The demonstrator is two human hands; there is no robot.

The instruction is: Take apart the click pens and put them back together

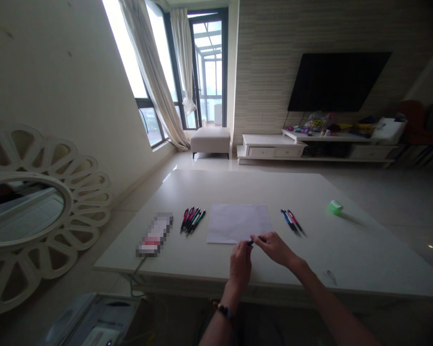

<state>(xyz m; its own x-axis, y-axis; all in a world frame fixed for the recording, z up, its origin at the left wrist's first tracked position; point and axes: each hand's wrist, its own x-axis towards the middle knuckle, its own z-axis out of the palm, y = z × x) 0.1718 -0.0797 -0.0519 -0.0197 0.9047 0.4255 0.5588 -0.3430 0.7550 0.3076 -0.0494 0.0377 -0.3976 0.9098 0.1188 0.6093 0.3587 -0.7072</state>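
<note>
In front of the paper's near edge my left hand (240,262) and my right hand (274,247) meet, both closed on one dark pen (250,242). Most of the pen is hidden by my fingers. Behind them lies a stack of white paper (234,222), flat on the white table (248,186). A bunch of several pens (192,221) with pink, black and green parts rests left of the paper. To its right are more pens, among them a blue pen (288,222) and a red pen (296,222), side by side.
A phone (155,235), blurred out, lies at the table's left with a cable (135,276) hanging off the edge. A green and white small object (335,207) stands at the right. Near the front right edge is a small thin clear item (331,276).
</note>
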